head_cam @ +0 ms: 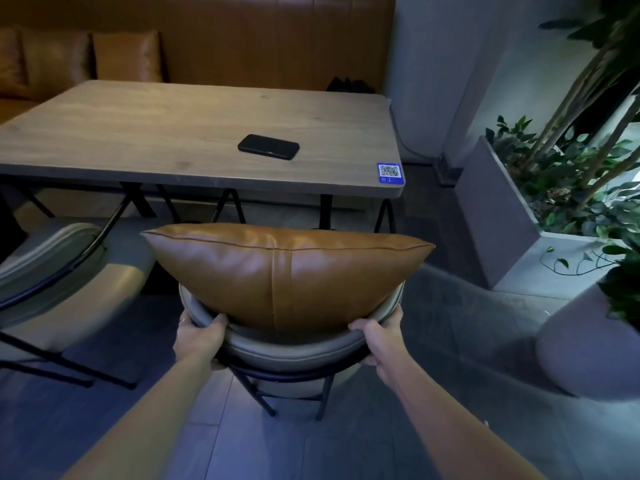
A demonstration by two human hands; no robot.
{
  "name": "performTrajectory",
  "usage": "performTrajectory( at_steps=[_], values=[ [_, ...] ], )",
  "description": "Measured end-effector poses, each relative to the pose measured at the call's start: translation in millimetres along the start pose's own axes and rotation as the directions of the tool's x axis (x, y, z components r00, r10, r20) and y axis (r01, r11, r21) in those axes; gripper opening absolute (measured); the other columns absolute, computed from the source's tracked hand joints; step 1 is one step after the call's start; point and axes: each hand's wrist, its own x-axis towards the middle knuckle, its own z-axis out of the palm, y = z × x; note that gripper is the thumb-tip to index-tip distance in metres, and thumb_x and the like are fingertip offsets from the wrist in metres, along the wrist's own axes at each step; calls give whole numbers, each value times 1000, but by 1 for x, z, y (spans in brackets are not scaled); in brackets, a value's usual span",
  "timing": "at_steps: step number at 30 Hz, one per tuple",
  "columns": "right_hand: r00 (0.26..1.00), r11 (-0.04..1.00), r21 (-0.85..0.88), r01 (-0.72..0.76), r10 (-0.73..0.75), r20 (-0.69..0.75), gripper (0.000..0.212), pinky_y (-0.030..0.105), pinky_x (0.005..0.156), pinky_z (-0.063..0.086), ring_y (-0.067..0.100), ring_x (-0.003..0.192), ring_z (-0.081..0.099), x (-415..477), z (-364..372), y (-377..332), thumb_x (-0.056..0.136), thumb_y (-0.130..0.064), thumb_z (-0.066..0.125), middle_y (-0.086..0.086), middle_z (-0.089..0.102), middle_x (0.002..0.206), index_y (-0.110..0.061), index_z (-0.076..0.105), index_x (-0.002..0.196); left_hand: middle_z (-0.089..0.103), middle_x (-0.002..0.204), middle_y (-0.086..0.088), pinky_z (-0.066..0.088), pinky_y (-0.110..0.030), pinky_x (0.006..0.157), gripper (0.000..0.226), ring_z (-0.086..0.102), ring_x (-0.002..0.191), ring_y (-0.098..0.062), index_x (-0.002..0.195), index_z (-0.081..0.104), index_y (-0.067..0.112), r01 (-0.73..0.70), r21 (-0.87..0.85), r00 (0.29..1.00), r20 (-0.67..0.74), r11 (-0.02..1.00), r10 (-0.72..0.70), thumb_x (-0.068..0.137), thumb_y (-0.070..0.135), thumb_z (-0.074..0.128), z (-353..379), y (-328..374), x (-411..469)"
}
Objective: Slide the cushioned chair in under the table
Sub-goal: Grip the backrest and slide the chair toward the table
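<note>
A grey padded chair [291,348] on thin black legs stands in front of me, its curved backrest toward me. A tan leather cushion [284,268] leans upright against that backrest. My left hand [199,336] grips the backrest's left side, and my right hand [379,336] grips its right side. The wooden table [156,133] lies just beyond the chair, its near edge past the cushion's top. The chair's seat is hidden behind the cushion and backrest.
A black phone [268,146] and a blue QR sticker [390,173] are on the table. A second grey chair [62,278] stands at the left. A planter box with plants [512,216] sits at the right, an orange bench [214,39] behind the table.
</note>
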Motion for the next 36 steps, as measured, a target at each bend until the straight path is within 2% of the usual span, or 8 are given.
performTrajectory(
  at_steps=[7, 9, 14, 16, 19, 24, 28, 36],
  values=[
    [999, 1000, -16, -26, 26, -38, 98, 47, 71, 57, 35, 103, 62, -3, 1, -4, 79, -2, 73, 8, 60, 124, -40, 23, 154, 64, 128, -20, 61, -66, 69, 50, 63, 112, -51, 133, 52, 23, -12, 12, 1000, 16, 1000, 12, 88, 24, 74, 0, 0, -1],
    [999, 1000, -9, -20, 19, -49, 98, 46, 68, 56, 37, 104, 63, -4, 1, -3, 77, -2, 71, 10, 60, 123, -39, 24, 154, 65, 126, -20, 61, -67, 69, 47, 64, 110, -51, 130, 53, 22, -26, 10, 999, 25, 1000, 26, 88, 24, 74, 0, 0, -2],
    [997, 1000, -11, -12, 11, -77, 104, 63, 94, 58, 43, 115, 61, -7, 0, -1, 75, -2, 70, 16, 56, 136, -37, 21, 159, 65, 126, -18, 62, -66, 71, 45, 64, 111, -50, 129, 52, 26, -37, 6, 998, 47, 999, 36, 90, 22, 73, -1, -2, -7],
    [996, 1000, -15, -14, 12, -92, 103, 57, 91, 58, 43, 117, 60, -10, -3, 0, 76, -2, 70, 17, 55, 138, -36, 21, 159, 66, 124, -18, 62, -66, 71, 44, 65, 109, -49, 129, 53, 25, -35, 2, 998, 54, 999, 35, 90, 23, 73, -1, -3, -12],
    [996, 999, -27, -25, 23, -89, 99, 49, 76, 59, 41, 111, 61, -16, -8, -1, 77, -2, 71, 15, 57, 134, -36, 22, 157, 66, 123, -19, 61, -67, 72, 41, 65, 108, -49, 125, 53, 26, -26, -6, 998, 61, 1000, 26, 90, 21, 73, -1, -5, -15],
    [998, 999, -38, -39, 37, -57, 101, 64, 88, 60, 41, 113, 60, -16, -9, -4, 78, -2, 72, 15, 54, 135, -37, 19, 157, 65, 126, -19, 61, -67, 72, 39, 63, 112, -51, 122, 54, 27, -23, -5, 999, 39, 1000, 23, 89, 22, 73, 0, -4, -16],
    [998, 999, -23, -38, 37, -44, 99, 64, 89, 60, 40, 114, 59, -12, -8, -4, 78, 0, 72, 14, 54, 133, -38, 20, 154, 65, 125, -19, 61, -68, 72, 37, 62, 114, -51, 121, 55, 29, -15, -27, 999, 31, 1000, 16, 89, 22, 72, 0, -2, -15],
    [999, 999, -17, -29, 29, -16, 106, 68, 95, 55, 43, 127, 52, 0, 3, -10, 79, -1, 74, 16, 47, 147, -38, 14, 159, 64, 131, -21, 58, -72, 79, 41, 61, 118, -52, 128, 56, 21, -24, 16, 999, 22, 1000, 24, 91, 23, 72, -1, 11, 1]
  ],
)
